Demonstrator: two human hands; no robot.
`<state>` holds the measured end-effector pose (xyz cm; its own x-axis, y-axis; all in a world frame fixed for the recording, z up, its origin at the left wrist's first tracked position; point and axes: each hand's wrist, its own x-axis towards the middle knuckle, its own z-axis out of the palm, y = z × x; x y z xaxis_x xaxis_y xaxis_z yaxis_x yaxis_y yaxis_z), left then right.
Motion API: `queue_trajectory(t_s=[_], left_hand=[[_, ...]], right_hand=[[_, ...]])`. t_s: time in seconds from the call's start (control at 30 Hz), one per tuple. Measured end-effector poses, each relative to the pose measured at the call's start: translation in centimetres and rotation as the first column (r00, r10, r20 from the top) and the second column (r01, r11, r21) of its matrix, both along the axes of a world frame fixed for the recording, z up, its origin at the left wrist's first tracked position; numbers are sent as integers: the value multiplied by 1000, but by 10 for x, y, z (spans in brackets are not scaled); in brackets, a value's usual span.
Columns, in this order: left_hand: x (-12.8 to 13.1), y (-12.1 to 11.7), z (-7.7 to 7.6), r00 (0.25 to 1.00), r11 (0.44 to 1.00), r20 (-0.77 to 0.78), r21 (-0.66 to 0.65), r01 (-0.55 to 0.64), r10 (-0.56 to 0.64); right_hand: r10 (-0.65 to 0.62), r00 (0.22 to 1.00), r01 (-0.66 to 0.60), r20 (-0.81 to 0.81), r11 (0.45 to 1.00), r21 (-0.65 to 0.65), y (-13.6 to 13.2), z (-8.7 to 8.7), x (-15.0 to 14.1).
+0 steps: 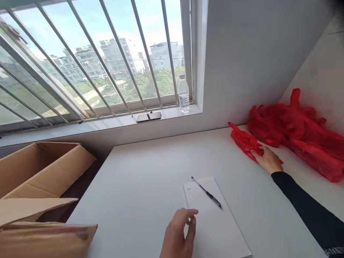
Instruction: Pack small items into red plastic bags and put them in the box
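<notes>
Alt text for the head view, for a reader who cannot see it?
At a white table, the right hand touches a small red bag beside a red bag pile; the left hand rests by paper bearing a pen.

barred window (88, 61) w/ daylight | grey wall (249, 53) | white table (150, 172)
</notes>
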<state>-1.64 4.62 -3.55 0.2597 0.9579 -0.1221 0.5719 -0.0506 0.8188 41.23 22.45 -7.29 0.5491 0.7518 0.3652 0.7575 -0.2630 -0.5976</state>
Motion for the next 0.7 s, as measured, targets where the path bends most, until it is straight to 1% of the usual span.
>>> queue_trajectory(t_s=[0.07,0.1,0.13,0.17,0.2,0.23,0.27,0.3,0.33,0.37,0.43,0.5,0.53,0.57,0.6,0.63,0.67,0.7], left_hand=[[2,-6,0,999,996,0,67,51,-51],[3,-9,0,997,993,6,88,82,-83],[3,-12,-2,994,989,10,100,105,-107],[3,-15,-3,992,987,12,110,121,-123],[3,-17,-5,991,984,13,117,131,-134],[3,-19,-6,990,983,14,123,137,-140],[3,-21,-8,990,982,18,128,137,-140],[2,-22,-9,990,982,21,131,136,-140],[2,-23,-10,990,982,27,133,135,-140],[1,-23,-11,990,983,37,132,131,-137],[2,-24,-11,993,989,72,120,85,-94],[6,-26,-10,993,997,119,75,-11,2],[9,-26,-9,989,997,138,48,-60,53],[12,-27,-8,984,995,154,25,-97,92],[16,-27,-6,980,993,167,10,-114,111],[20,-27,-6,978,993,177,0,-116,114],[23,-26,-6,977,994,184,-5,-107,106],[26,-25,-7,977,995,189,-12,-94,95]], right_hand=[[-14,1000,14,7,1000,0,-16,2,-18],[13,1000,-13,16,1000,4,-26,3,-31],[73,997,-73,27,997,4,-37,3,-49],[189,981,-189,28,982,-13,-50,3,-69],[345,938,-344,11,937,-53,-63,2,-91],[502,865,-501,-21,859,-105,-75,0,-114],[618,785,-618,-54,772,-150,-87,-1,-136],[685,724,-687,-81,704,-181,-97,-3,-155],[725,681,-728,-105,655,-202,-105,-3,-171],[744,655,-751,-127,624,-217,-110,-2,-184],[747,643,-763,-172,602,-238,-118,5,-198],[736,634,-772,-238,582,-256,-125,18,-204],[728,605,-796,-322,554,-242,-129,25,-206],[711,548,-833,-441,516,-202,-134,31,-208],[681,461,-869,-569,476,-135,-140,37,-210],[638,359,-892,-681,449,-51,-146,40,-213],[589,265,-896,-764,443,31,-151,42,-216],[549,200,-884,-811,459,92,-156,42,-219]])
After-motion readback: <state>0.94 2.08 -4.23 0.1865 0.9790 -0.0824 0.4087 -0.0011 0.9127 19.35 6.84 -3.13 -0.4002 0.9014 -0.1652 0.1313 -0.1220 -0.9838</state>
